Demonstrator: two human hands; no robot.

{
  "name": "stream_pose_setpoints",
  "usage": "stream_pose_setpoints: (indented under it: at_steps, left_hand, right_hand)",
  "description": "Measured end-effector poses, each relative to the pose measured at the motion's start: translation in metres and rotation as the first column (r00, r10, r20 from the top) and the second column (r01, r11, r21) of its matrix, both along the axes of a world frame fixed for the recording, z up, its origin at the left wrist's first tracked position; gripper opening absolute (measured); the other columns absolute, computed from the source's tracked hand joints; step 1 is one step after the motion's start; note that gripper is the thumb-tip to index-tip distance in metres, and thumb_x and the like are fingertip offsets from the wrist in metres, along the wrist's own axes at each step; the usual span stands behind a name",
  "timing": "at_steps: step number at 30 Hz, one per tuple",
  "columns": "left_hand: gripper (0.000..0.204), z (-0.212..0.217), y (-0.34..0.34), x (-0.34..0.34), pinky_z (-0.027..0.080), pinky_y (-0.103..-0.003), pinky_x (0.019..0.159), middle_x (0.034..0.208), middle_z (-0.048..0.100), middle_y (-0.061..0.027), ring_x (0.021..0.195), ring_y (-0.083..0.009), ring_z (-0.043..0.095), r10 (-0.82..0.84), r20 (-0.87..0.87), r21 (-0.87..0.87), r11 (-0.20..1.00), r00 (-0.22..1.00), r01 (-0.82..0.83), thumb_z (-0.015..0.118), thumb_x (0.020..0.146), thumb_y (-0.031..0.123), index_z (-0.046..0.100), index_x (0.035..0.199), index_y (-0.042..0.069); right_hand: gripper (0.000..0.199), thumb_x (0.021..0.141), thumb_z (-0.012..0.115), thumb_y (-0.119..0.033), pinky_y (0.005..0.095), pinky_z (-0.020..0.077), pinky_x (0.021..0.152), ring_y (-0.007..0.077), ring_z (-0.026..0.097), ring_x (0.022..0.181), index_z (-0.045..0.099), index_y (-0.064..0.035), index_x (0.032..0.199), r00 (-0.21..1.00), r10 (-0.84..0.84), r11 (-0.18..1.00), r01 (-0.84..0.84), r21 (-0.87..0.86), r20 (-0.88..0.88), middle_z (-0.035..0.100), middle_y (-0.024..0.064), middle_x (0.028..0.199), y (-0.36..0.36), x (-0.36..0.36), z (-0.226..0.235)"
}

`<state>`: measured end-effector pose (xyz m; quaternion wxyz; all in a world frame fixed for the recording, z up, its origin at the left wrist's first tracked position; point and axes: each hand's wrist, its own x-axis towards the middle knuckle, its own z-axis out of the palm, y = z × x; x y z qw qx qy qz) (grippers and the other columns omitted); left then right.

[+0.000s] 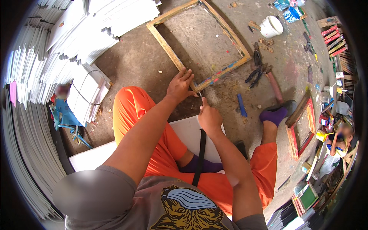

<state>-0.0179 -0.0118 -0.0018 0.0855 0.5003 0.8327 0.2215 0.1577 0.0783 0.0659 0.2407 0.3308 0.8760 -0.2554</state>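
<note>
A rectangular wooden frame point(165, 44), worn and spotted with paint, lies on the concrete floor ahead of me. My left hand point(179, 85) grips its near left edge, the fingers laid over the wood and the thumb stretched toward the near corner. Just below that corner my right hand point(209, 117) is closed around a thin tool, with a slim metal shaft point(200, 93) pointing at the wood. The tool's handle is hidden in my fist, so its exact kind does not show. A white board point(184, 128) lies under my legs.
Dark-handled pliers point(257, 57), a blue strip point(242, 105) and a reddish rod point(274, 87) lie right of the frame. Beyond them stands a white bucket point(271, 26). White panel stacks point(73, 34) fill the left. A red-painted frame point(295, 142) and another person point(339, 143) are at right.
</note>
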Motion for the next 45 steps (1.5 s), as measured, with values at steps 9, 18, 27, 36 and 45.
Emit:
stream_pose_setpoints:
  at_steps: [9, 18, 27, 36, 45]
  left_hand:
    - [0.091, -0.006, 0.0, -0.003, 0.035, -0.039, 0.12, 0.149, 0.054, -0.0124, 0.146, -0.0346, 0.04, -0.03, -0.067, -0.05, 0.998, 0.997, 0.026, 0.09, 0.059, 0.048, 0.064, 0.133, 0.002]
    - [0.091, -0.007, -0.003, -0.006, 0.038, -0.04, 0.119, 0.148, 0.055, -0.0122, 0.146, -0.0345, 0.04, -0.036, -0.052, -0.021, 0.999, 0.998, 0.035, 0.09, 0.059, 0.047, 0.064, 0.134, 0.002]
    - [0.09, -0.004, -0.003, -0.003, 0.035, -0.046, 0.119, 0.152, 0.051, -0.0115, 0.148, -0.0341, 0.036, -0.04, -0.027, -0.075, 0.996, 0.999, 0.038, 0.089, 0.064, 0.05, 0.061, 0.137, 0.004]
    - [0.069, 0.012, 0.017, 0.02, 0.017, -0.055, 0.124, 0.148, 0.053, -0.0082, 0.152, -0.0301, 0.027, -0.119, -0.115, -0.336, 0.939, 0.986, 0.074, 0.078, 0.08, 0.051, 0.064, 0.134, 0.012]
    - [0.051, 0.027, 0.007, 0.025, 0.021, -0.055, 0.122, 0.137, 0.061, -0.0042, 0.146, -0.0267, 0.037, -0.096, -0.126, -0.401, 0.915, 0.987, 0.037, 0.078, 0.081, 0.038, 0.069, 0.123, 0.01]
  right_hand:
    - [0.052, 0.104, 0.055, -0.035, 0.0427, 0.0485, 0.05, 0.0218, 0.058, 0.055, 0.044, -0.0234, 0.154, 0.595, -0.736, 0.1, 0.567, -0.818, 0.322, 0.06, 0.007, 0.07, 0.02, 0.01, -0.022]
    - [0.023, 0.106, 0.053, -0.036, 0.0365, 0.0432, 0.048, 0.0206, 0.054, 0.053, 0.057, -0.0259, 0.126, 0.439, -0.751, -0.288, 0.453, -0.844, 0.493, 0.058, 0.0055, 0.069, 0.008, 0.019, -0.034]
    - [0.024, 0.106, 0.051, -0.034, 0.0373, 0.0465, 0.049, 0.0211, 0.058, 0.056, 0.059, -0.0267, 0.128, 0.416, -0.705, -0.443, 0.374, -0.815, 0.574, 0.059, 0.005, 0.072, 0.022, 0.03, -0.037]
    - [0.057, 0.091, 0.065, -0.006, 0.0307, 0.0432, 0.042, 0.015, 0.057, 0.05, 0.049, -0.0032, 0.145, 0.45, -0.893, 0.24, 0.518, -0.821, 0.022, 0.059, 0.0045, 0.07, 0.036, 0.107, -0.02]
    - [0.024, 0.089, 0.067, -0.009, 0.029, 0.0458, 0.045, 0.0125, 0.058, 0.055, 0.067, -0.0019, 0.112, 0.191, -0.81, 0.473, 0.772, -0.424, -0.554, 0.063, 0.005, 0.079, 0.124, 0.177, -0.102]
